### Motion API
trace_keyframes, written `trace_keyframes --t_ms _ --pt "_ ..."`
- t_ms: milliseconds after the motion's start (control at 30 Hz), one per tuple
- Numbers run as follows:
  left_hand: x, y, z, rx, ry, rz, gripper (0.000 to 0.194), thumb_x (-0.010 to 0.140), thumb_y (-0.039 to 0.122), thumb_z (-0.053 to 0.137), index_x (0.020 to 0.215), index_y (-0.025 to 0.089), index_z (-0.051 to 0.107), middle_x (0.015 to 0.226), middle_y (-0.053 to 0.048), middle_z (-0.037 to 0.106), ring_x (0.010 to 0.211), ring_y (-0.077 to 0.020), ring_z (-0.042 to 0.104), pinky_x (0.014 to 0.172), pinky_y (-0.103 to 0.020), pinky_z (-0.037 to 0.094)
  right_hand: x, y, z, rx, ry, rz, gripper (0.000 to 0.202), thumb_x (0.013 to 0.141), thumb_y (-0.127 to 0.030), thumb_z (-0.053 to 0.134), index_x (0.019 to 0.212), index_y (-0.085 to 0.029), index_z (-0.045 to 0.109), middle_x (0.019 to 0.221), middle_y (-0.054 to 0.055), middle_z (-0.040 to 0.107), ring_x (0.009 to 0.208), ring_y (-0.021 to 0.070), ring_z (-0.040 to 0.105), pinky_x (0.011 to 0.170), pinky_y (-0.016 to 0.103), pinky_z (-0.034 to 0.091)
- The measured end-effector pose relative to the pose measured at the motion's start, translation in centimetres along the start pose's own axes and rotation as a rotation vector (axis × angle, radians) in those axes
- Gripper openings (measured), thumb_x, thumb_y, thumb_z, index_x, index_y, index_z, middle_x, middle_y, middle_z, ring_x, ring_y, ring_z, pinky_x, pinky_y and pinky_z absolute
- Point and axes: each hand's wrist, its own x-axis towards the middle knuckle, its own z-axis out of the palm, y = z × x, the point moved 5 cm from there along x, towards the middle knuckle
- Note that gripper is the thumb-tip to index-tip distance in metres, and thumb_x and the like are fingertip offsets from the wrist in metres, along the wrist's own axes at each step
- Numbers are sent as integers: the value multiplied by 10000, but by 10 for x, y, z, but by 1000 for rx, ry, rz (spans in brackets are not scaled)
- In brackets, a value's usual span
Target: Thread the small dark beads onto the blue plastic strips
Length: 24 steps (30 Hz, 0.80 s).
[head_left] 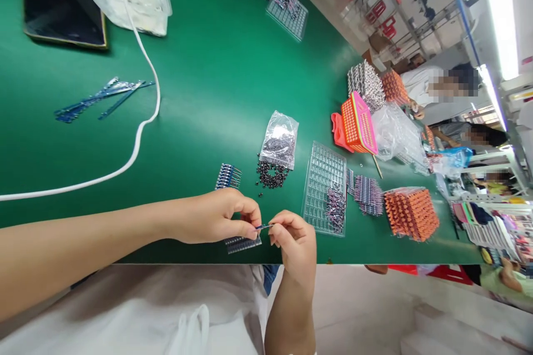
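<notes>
My left hand [222,215] is closed in a pinch of thumb and forefinger on a small thin piece with a bluish body and a fine tip [264,227]. The fingers of my right hand [296,236] pinch the other end of it. Its exact kind is too small to make out. Below my left hand lies a strip of small dark pieces [244,243], partly covered. Just beyond that hand sits a row of blue pieces with thin metal pins [228,176]. Dark shiny beads [272,175] are heaped beside a clear plastic bag [280,136] of more beads.
Right of my hands is a clear compartment tray [318,177] with thin pieces. Beyond are orange stacks [411,213] and an orange-pink basket [360,122]. A white cable [144,122] crosses the green table [208,77], near blue strips [104,99] and a tablet [62,5]. Other people sit at right.
</notes>
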Motion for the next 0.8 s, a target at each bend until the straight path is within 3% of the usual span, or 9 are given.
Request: trace_keyframes --t_ms 67,200,300,400,500,600,800 --pt "1 0 -3 -6 48 -23 235 885 375 590 836 169 694 784 -15 711 695 -144 573 634 -228 392 2 -8 -28 -131 163 -65 193 804 -384 745 826 -193 726 688 -10 639 569 113 545 530 237 425" --pt "2 -1 -10 -64 146 -70 250 869 399 598 833 165 679 782 -12 695 693 -140 556 633 -223 403 11 -38 -110 -548 616 -212 289 797 -456 731 920 -194 736 815 41 712 723 185 628 682 308 492" --pt "1 0 -12 -120 192 -64 231 865 387 604 828 167 664 763 -3 680 675 -132 544 628 -221 404 37 -51 -159 -932 643 -233 382 815 -543 648 916 -187 746 929 102 739 785 226 641 754 358 490" --pt "1 -1 -13 -150 210 -54 226 866 386 609 827 168 656 755 3 673 663 -127 542 629 -223 404 66 -49 -190 -1068 587 -238 492 807 -604 582 910 -154 751 932 128 732 783 231 632 799 385 481" --pt "3 -5 -13 -192 229 -62 229 858 392 623 832 166 647 764 3 677 680 -131 563 652 -231 422 83 -42 -201 -1192 534 -238 567 833 -637 507 896 -132 757 898 148 722 752 234 617 794 401 476" --pt "4 -8 -13 -234 257 -65 243 848 404 637 846 162 649 784 -8 688 712 -141 588 684 -242 444 82 -39 -196 -1221 518 -252 582 872 -620 467 922 -122 763 926 167 719 809 254 619 829 414 471" --pt "5 -12 -17 -297 330 -81 254 826 407 650 862 155 655 801 -24 694 744 -162 614 701 -264 467 42 -47 -149 -1255 568 -455 508 966 -532 434 1052 -144 751 1003 149 719 950 260 641 886 387 475"
